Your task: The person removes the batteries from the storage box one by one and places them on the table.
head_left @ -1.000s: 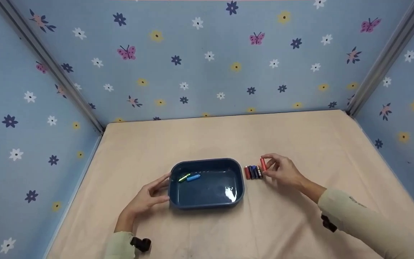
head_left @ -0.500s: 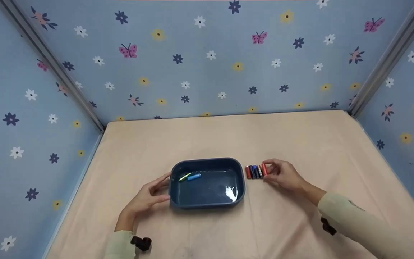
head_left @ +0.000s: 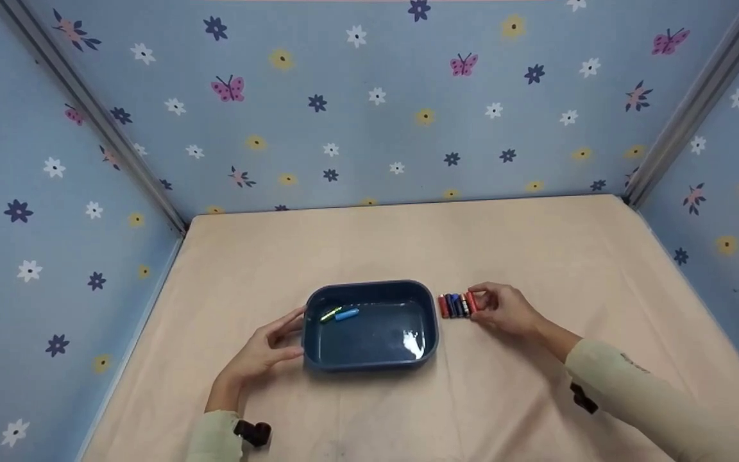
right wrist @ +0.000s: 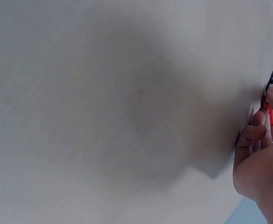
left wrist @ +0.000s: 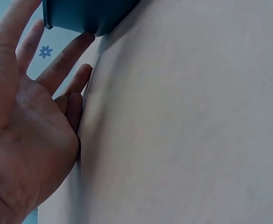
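Observation:
A dark blue rectangular bin (head_left: 369, 367) stands on the cloth-covered table. At its left end my left hand (head_left: 260, 353) touches the wall with extended fingers, also plain in the left wrist view. Inside the bin lie a green battery (head_left: 330, 314) and a light blue battery (head_left: 346, 314), close together. To the right of the bin, several batteries (head_left: 453, 306) lie side by side in a row, red and dark blue ones among them. My right hand (head_left: 507, 311) pinches a red battery (head_left: 472, 301) by its ends at the row's right end. Its fingers partly hide that battery.
A pale peach cloth (head_left: 369, 414) with a few creases covers the table. Blue panels (head_left: 369, 128) with flowers and butterflies close in the back and both sides, joined by grey corner posts (head_left: 696, 102).
My right hand has brought the red battery down against the right end of the row and stays there. My left hand and the bin have stayed in place.

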`<action>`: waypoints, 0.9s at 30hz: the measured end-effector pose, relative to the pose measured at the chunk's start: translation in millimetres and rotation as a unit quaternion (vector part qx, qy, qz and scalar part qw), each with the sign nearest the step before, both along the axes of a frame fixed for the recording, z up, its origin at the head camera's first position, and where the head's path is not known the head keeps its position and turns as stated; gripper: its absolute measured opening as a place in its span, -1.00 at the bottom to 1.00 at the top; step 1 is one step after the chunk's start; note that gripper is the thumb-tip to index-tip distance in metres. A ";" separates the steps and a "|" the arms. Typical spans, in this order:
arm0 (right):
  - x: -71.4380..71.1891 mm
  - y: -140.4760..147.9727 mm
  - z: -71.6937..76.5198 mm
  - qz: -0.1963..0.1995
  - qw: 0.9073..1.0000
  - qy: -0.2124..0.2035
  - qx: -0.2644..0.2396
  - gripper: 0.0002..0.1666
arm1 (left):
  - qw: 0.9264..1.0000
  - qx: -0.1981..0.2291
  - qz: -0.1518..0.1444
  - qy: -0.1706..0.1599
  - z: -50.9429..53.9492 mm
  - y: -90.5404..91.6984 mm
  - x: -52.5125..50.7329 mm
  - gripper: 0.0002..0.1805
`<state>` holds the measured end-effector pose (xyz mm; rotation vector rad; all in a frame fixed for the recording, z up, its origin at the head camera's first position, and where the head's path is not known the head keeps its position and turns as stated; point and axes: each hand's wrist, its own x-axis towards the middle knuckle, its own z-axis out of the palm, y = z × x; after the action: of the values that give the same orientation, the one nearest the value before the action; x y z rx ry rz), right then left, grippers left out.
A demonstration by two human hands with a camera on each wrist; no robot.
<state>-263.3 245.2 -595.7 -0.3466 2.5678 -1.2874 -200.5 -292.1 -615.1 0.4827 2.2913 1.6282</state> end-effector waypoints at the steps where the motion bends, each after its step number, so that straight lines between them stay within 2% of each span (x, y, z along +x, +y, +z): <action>1: 0.1 -0.1 0.7 0.004 1.000 0.002 0.000 -0.33 | 1.000 0.002 -0.001 0.001 0.2 -0.1 -0.6 -0.10; 8: 1.1 -0.6 3.6 0.008 1.000 -0.003 0.004 -0.30 | 1.000 0.002 -0.005 0.006 1.1 -0.5 -2.2 -0.10; 15: 0.3 1.4 1.5 0.024 1.000 0.015 0.008 -0.29 | 1.000 0.005 -0.008 0.001 0.9 -0.1 -1.3 -0.09; 27: 1.0 0.8 3.1 0.036 0.999 0.021 0.015 -0.19 | 1.000 0.006 -0.010 0.005 -1.2 -0.5 -0.6 -0.09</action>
<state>-262.2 245.9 -592.6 -0.4610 2.5800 -1.2290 -201.2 -292.6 -616.3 0.5171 2.2769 1.6355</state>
